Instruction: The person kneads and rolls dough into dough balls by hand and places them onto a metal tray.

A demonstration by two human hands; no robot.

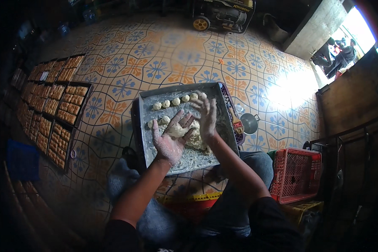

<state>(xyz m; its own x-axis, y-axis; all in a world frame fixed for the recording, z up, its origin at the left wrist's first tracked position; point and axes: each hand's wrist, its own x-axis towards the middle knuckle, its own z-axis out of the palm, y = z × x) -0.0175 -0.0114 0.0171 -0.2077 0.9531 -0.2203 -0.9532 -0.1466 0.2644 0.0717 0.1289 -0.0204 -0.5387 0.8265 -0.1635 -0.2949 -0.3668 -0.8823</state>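
Observation:
A floured metal tray (149, 147) sits in front of me. It has a row of small dough balls (176, 101) at the back, more balls (165, 119) at the left and a larger floury dough mass (195, 139). My left hand (169, 148) is palm up with its fingers spread, and a smooth lump of dough (176, 130) rests in it. My right hand (207, 119) is raised at the tray's right, close beside the dough, fingers apart and floury, with nothing visible in them. A brush (235, 124) lies just outside the tray's right side.
Several trays of baked buns (69, 107) lie on the tiled floor at left. A metal bowl (250, 124) and red crate (297, 176) are at right. A generator (220, 17) stands at the back. People (340, 59) are in the bright doorway. A blue crate (23, 157) is at lower left.

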